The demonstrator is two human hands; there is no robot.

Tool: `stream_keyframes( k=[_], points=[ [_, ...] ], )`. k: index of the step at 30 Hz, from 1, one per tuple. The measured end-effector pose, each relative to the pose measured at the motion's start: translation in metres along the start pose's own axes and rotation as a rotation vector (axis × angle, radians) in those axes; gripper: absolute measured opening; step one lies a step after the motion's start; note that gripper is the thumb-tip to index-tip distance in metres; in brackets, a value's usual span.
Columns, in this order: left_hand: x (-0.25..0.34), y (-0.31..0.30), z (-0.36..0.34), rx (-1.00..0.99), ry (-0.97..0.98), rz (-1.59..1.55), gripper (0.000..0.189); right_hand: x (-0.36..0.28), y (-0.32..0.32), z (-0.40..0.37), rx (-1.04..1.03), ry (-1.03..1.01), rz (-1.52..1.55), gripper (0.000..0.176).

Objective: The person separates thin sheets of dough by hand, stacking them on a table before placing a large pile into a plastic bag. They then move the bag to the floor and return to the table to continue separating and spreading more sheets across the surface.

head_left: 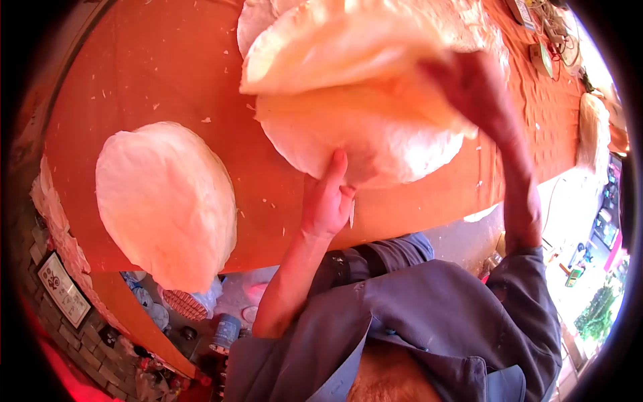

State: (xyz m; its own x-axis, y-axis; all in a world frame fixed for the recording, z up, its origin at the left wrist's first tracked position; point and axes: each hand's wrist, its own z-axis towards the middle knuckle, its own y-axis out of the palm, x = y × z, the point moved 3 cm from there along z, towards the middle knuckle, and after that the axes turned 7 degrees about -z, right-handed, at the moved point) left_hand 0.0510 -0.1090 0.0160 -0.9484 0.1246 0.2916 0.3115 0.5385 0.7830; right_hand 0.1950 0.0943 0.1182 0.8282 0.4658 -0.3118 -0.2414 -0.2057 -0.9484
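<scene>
Over an orange-covered table (154, 74), I hold up thin, round, white sheets. My left hand (327, 197) pinches the near edge of the lower white sheet (362, 137), thumb on top. Raised higher at the right, my right hand (479, 87) grips the upper white sheet (335, 47), which curls up and away from the lower one. The fingers of my right hand are partly hidden behind the sheet. A separate pile of white round sheets (167, 201) lies at the left, overhanging the table's near edge.
More white sheets (593, 130) lie at the table's far right end, with cables and small devices (542, 57) beyond. Under the table's left end stand cups, jars and a ribbed red object (184, 305). A framed picture (63, 288) leans on the wall.
</scene>
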Motion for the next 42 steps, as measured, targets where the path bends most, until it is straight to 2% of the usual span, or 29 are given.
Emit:
stream_keyframes(
  k=[2, 5, 8, 9, 10, 12, 13, 15, 16, 18, 22, 25, 27, 28, 30, 31, 32, 33, 34, 35, 37, 38, 40, 41, 42],
  points=[
    [-0.01, -0.031, -0.01, 0.117, -0.037, 0.037, 0.045, 0.04, -0.038, 0.022, 0.063, 0.287, -0.182, 0.025],
    [-0.021, -0.08, -0.015, 0.31, -0.16, 0.137, 0.043, -0.021, -0.125, 0.018, 0.53, 0.038, -0.379, 0.029],
    [-0.021, -0.074, -0.014, 0.142, 0.035, 0.072, 0.042, -0.007, -0.161, 0.023, 0.861, 0.011, -0.635, 0.033],
    [-0.019, -0.074, -0.018, 0.23, 0.02, 0.098, 0.041, -0.019, -0.16, 0.014, 0.805, 0.032, -0.568, 0.031],
    [-0.018, -0.069, -0.021, 0.19, 0.049, 0.107, 0.041, -0.031, -0.159, 0.006, 0.751, 0.056, -0.501, 0.03],
    [-0.016, -0.058, -0.024, 0.111, 0.117, 0.122, 0.04, -0.064, -0.118, -0.013, 0.398, -0.127, -0.696, 0.017],
    [-0.017, -0.054, -0.027, 0.111, 0.09, 0.102, 0.04, -0.064, -0.081, -0.022, 0.222, -0.334, -1.115, 0.01],
    [-0.02, -0.051, -0.032, 0.124, 0.041, 0.063, 0.041, -0.054, -0.002, -0.04, 0.142, -0.447, -0.418, 0.007],
    [-0.021, -0.052, -0.036, 0.137, 0.05, 0.094, 0.042, -0.057, 0.046, -0.056, 0.05, -0.403, -0.41, 0.004],
    [-0.024, -0.054, -0.039, 0.151, 0.066, 0.158, 0.044, -0.065, 0.1, -0.075, -0.203, -0.4, -0.13, 0.006],
    [-0.031, -0.056, -0.042, 0.085, 0.119, 0.106, 0.048, -0.082, 0.099, -0.093, -0.15, -0.415, -0.1, 0.005],
    [-0.04, -0.077, -0.038, 0.022, 0.051, 0.206, 0.049, -0.105, 0.108, -0.098, -0.09, -0.447, -0.048, 0.004],
    [-0.044, -0.091, -0.038, 0.074, 0.065, 0.206, 0.053, -0.106, 0.127, -0.111, -0.244, -0.407, 0.045, 0.022],
    [-0.046, -0.105, -0.035, -0.106, 0.071, 0.073, 0.054, -0.108, 0.124, -0.118, -0.316, -0.381, 0.109, 0.032],
    [-0.051, -0.134, -0.032, -0.47, 0.002, -0.209, 0.056, -0.095, 0.108, -0.13, -0.211, -0.451, 0.243, 0.045],
    [-0.041, -0.098, -0.047, -0.268, 0.019, -0.157, 0.056, -0.09, 0.099, -0.139, -0.157, -0.473, 0.302, 0.052],
    [-0.031, -0.068, -0.055, -0.081, 0.042, -0.099, 0.056, -0.086, 0.099, -0.145, -0.12, -0.48, 0.178, 0.054],
    [-0.026, -0.052, -0.06, -0.12, 0.051, -0.137, 0.055, -0.081, 0.104, -0.153, -0.082, -0.488, 0.055, 0.056],
    [-0.026, -0.052, -0.057, -0.116, 0.072, -0.019, 0.056, -0.077, 0.113, -0.16, -0.048, -0.492, -0.061, 0.06],
    [-0.025, -0.055, -0.054, -0.11, 0.096, 0.102, 0.056, -0.076, 0.123, -0.16, 0.042, -0.508, -0.131, 0.055],
    [-0.025, -0.046, -0.051, -0.042, 0.2, 0.134, 0.055, -0.081, 0.126, -0.15, -0.081, -0.431, -0.03, 0.05],
    [-0.023, -0.066, -0.045, -0.035, 0.184, 0.174, 0.053, -0.083, 0.126, -0.144, -0.136, -0.385, 0.017, 0.048],
    [-0.012, -0.05, -0.043, -0.033, 0.277, 0.109, 0.047, -0.086, 0.12, -0.131, -0.169, -0.426, -0.026, 0.034],
    [-0.008, -0.041, -0.043, -0.043, 0.263, 0.106, 0.052, -0.082, 0.108, -0.12, -0.119, -0.48, 0.021, 0.028],
    [-0.004, -0.042, -0.039, -0.171, 0.289, 0.14, 0.058, -0.076, 0.095, -0.106, -0.072, -0.539, 0.074, 0.023]
  ],
)
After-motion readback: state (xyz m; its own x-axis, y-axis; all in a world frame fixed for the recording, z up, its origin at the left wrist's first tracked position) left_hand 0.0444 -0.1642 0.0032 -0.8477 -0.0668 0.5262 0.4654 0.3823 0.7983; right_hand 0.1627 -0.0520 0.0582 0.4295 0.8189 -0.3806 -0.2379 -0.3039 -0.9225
